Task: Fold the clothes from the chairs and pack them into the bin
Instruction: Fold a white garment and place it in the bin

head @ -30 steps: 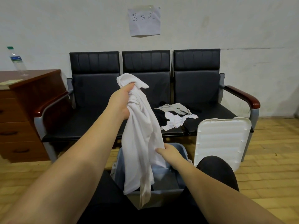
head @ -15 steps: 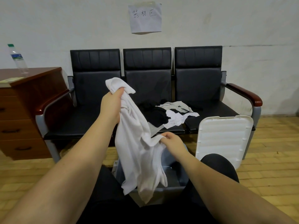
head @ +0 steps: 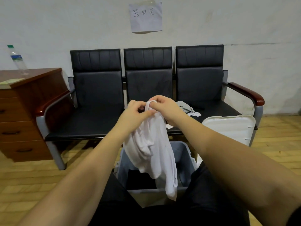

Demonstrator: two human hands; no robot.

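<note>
Hands: our left hand and right hand both pinch the white shirt top edge, side by side; long axis hangs straight down into the grey bin below.

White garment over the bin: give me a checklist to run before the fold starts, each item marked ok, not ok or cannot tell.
1. Left hand grips the white garment at its top edge: ok.
2. Right hand pinches the same top edge: ok.
3. Garment spread flat for folding: not ok, it hangs bunched and twisted.
4. Garment clear of the bin: not ok, its lower end dangles across the front rim.
5. Bin open, lid set aside against the chairs: ok.
6. Room left in the bin: cannot tell, something dark lies inside and the garment hides part.
</note>
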